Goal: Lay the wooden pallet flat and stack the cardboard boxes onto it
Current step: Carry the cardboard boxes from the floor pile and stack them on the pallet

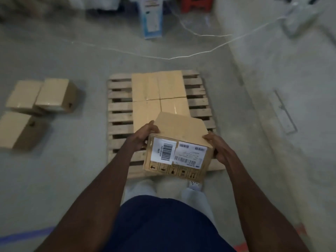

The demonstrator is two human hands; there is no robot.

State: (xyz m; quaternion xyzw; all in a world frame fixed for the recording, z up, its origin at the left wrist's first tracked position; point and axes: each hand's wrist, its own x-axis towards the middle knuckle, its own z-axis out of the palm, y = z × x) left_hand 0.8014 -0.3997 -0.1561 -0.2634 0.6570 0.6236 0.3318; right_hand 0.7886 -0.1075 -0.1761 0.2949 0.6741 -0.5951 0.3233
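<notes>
- A tan held box (179, 142) is seen at centre, its near face marked with white labels (164, 151) striped by black barcodes; a row of black symbols is printed below
- A pale wooden pallet (120, 106) is slatted, with dark gaps
- Tan boxes (36, 99) are shown at 9 o'clock on grey floor (72, 170)
- A blue-and-white carton (151, 17) is seen at 12 o'clock

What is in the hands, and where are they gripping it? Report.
A labelled cardboard box, held above the pallet: left hand on its left side, right hand on its right side.
</notes>
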